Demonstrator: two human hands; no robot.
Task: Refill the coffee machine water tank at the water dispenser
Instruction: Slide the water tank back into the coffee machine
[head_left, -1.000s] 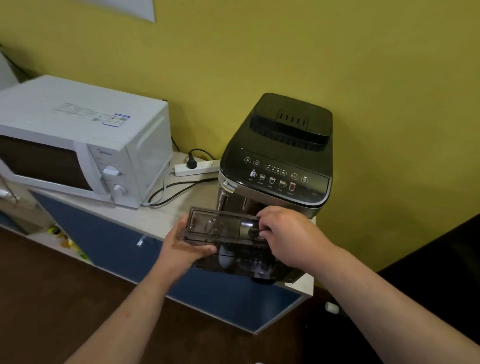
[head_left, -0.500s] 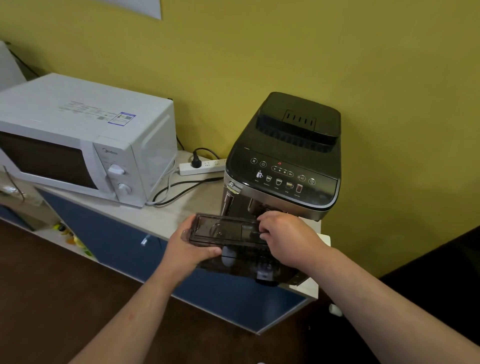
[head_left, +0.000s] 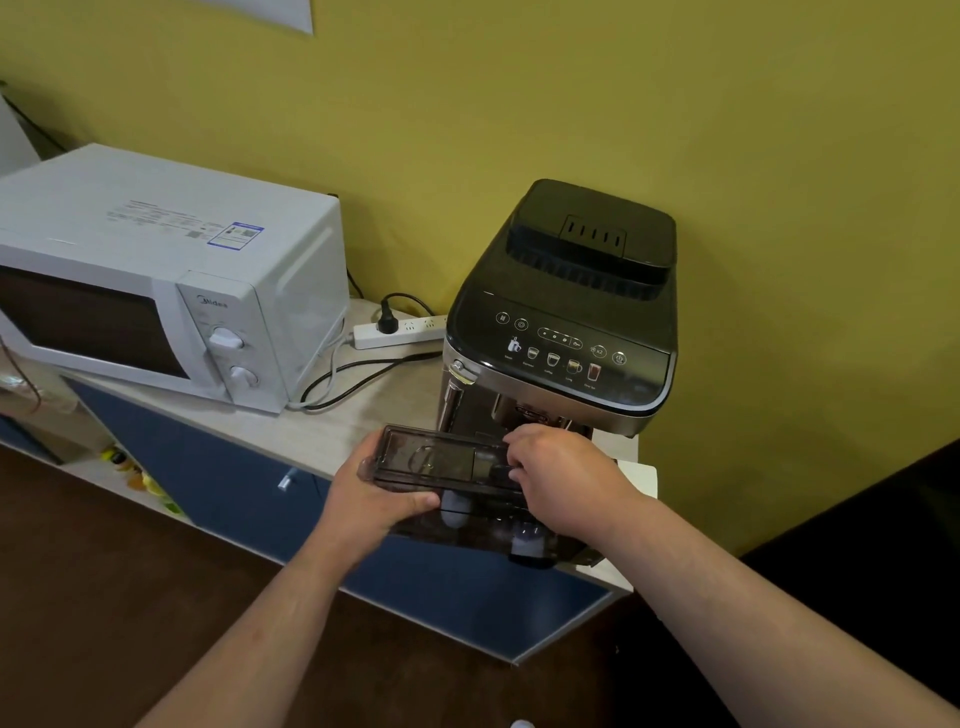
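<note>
A black and silver coffee machine (head_left: 566, 322) stands on the counter against the yellow wall. In front of its base I hold the dark, see-through water tank (head_left: 436, 460), lying lengthwise with its lid up. My left hand (head_left: 371, 506) grips the tank's left end from below, thumb along the front edge. My right hand (head_left: 561, 478) is closed over the tank's right end, fingers curled on the lid near the machine's front. The tank's right part is hidden under that hand. No water dispenser is in view.
A white microwave (head_left: 171, 280) sits left on the light counter (head_left: 322, 431). A white power strip (head_left: 400, 332) with cables lies between the two appliances. Blue cabinet fronts (head_left: 223, 478) run below, and a dark brown floor is nearest me.
Both hands kept their grip on the tank. My view shifted slightly, and the tank moved a little toward the machine's front.
</note>
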